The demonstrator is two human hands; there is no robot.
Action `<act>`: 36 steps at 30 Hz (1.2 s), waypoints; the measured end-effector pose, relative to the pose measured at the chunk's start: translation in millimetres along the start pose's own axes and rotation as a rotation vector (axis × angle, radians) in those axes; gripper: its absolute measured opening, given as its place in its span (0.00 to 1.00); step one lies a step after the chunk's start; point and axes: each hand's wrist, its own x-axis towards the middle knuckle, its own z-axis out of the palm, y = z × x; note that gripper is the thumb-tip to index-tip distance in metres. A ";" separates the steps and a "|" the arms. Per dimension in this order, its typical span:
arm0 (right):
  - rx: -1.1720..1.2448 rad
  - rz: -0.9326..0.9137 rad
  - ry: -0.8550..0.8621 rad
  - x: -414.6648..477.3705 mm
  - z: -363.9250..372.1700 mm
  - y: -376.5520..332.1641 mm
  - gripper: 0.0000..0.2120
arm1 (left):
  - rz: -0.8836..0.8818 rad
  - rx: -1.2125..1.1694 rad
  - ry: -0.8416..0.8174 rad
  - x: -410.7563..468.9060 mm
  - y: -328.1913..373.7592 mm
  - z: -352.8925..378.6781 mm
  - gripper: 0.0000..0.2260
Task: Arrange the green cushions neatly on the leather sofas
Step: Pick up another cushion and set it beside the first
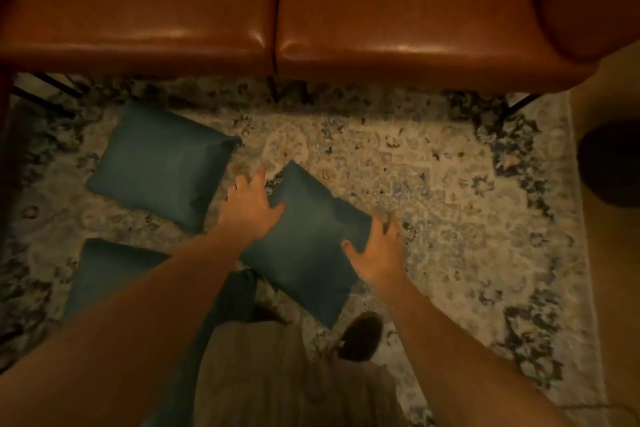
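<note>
Three green cushions lie on the patterned rug in front of a brown leather sofa (207, 0). The middle cushion (308, 243) lies tilted between my hands. My left hand (251, 203) is over its upper left edge, fingers spread. My right hand (377, 250) is at its right edge, fingers spread and curled. Whether either hand touches the fabric is unclear. A second cushion (162, 163) lies to the upper left. The third cushion (110, 274) sits at the lower left, partly hidden under my left forearm.
The sofa has two seat pads split by a dark seam and thin black legs (273, 88). A rounded armrest (585, 0) is at its right end. A dark round object (611, 163) stands on bare floor right of the rug (450, 184). My shoe (362, 334) is below the middle cushion.
</note>
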 end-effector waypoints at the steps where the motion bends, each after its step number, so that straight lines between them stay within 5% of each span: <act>1: 0.007 0.015 0.022 14.9 22.7 14.4 0.48 | 0.005 -0.014 0.000 19.1 -3.8 26.3 0.39; 10: 0.170 0.241 0.047 115.7 178.8 110.0 0.60 | -0.097 -0.029 -0.055 130.6 -71.0 200.5 0.52; 18: 0.810 0.532 0.099 169.6 262.7 155.1 0.66 | -0.253 -0.318 -0.198 196.1 -140.5 272.4 0.71; 21: 0.962 0.625 0.051 175.3 279.0 159.8 0.70 | -0.219 -0.423 -0.235 206.5 -151.0 279.0 0.68; 27: 1.109 0.659 -0.086 171.6 268.1 152.0 0.58 | -0.192 -0.509 -0.291 197.9 -149.2 262.5 0.66; 32: 1.067 0.580 -0.042 142.6 207.1 135.2 0.43 | -0.089 -0.466 -0.222 160.2 -122.2 196.4 0.55; 36: 1.073 0.496 -0.157 102.1 125.1 111.6 0.50 | -0.096 -0.398 -0.204 118.5 -97.1 112.3 0.50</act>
